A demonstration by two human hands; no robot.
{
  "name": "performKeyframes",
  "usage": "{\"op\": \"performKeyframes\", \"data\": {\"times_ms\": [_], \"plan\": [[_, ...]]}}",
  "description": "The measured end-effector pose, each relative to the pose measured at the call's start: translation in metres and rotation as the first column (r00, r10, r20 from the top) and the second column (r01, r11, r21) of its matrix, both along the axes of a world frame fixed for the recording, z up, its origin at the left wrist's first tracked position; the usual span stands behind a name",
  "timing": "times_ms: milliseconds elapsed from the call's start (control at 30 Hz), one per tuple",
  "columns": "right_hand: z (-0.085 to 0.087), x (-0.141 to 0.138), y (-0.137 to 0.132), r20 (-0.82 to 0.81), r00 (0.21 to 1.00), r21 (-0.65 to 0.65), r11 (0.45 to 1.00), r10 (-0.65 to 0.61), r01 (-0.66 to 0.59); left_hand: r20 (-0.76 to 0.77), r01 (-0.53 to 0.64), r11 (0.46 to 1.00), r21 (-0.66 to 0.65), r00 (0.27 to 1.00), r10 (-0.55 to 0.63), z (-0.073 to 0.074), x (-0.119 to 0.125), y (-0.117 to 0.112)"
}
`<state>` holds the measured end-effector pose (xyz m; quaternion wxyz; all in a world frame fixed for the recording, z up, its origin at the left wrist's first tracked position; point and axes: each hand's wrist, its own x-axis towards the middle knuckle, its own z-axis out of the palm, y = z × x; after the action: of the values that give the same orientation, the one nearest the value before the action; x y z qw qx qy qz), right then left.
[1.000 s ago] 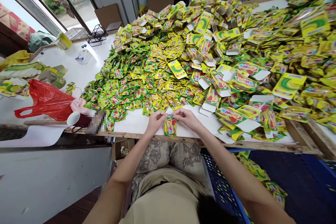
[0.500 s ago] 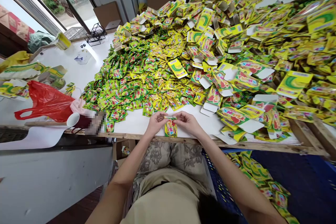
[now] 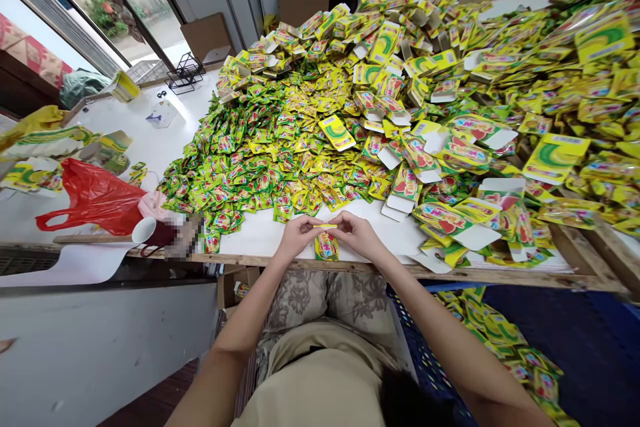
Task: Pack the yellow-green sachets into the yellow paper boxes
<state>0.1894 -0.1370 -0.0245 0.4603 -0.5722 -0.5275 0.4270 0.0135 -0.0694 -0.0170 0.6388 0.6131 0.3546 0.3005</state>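
My left hand (image 3: 296, 235) and my right hand (image 3: 354, 232) meet at the near edge of the white table (image 3: 255, 235). Both pinch the top edge of one small yellow-green sachet (image 3: 326, 245), which hangs upright between them. Right behind my hands spreads a big heap of the same sachets (image 3: 260, 147). To its right lie several flat and folded yellow-green cartons (image 3: 453, 220) with white flaps.
A red plastic bag (image 3: 93, 197) and a white-rimmed cup (image 3: 150, 232) lie at the table's left front. A blue crate (image 3: 505, 340) with sachets stands on the floor to my right. A black wire rack (image 3: 184, 71) and cardboard boxes (image 3: 207, 33) stand at the back left.
My hands have stayed at the table edge, fingers closing tighter over the sachet's top edge. The sachet now shows less below my fingers. The view shifted slightly.
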Motion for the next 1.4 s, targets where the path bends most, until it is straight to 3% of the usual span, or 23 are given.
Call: {"op": "performKeyframes", "data": {"times_ms": [100,233,500,667,833,1167,1400], "plan": [[0.002,-0.002,0.001,0.062,0.998,0.019,1.0,-0.012,0.011,-0.062,-0.01,0.999,0.047,0.998,0.013,-0.002,0.003,0.001],[0.007,-0.002,0.006,-0.027,0.999,-0.007,0.999,-0.043,0.043,-0.036,-0.071,0.995,0.064,0.997,0.073,0.0,0.01,0.006],[0.005,0.007,0.01,-0.192,0.981,-0.133,0.99,0.017,-0.043,-0.013,-0.011,0.997,-0.07,1.0,0.01,0.007,0.008,0.011],[-0.002,0.013,0.003,-0.216,0.971,-0.052,0.992,0.101,-0.115,0.036,0.068,0.996,-0.058,0.997,-0.066,0.0,-0.002,0.007],[-0.009,0.007,-0.006,-0.229,0.972,0.013,0.998,0.055,-0.053,0.092,0.026,0.999,-0.029,0.996,-0.024,-0.007,-0.003,0.001],[-0.006,0.0,-0.008,-0.15,0.987,0.081,0.996,0.056,-0.044,0.142,0.047,0.998,0.051,0.988,-0.054,-0.005,-0.001,0.0],[-0.001,0.001,-0.009,-0.145,0.987,0.072,0.995,0.074,-0.064,0.088,0.058,0.99,0.125,0.994,-0.069,-0.003,-0.003,-0.001]]}}
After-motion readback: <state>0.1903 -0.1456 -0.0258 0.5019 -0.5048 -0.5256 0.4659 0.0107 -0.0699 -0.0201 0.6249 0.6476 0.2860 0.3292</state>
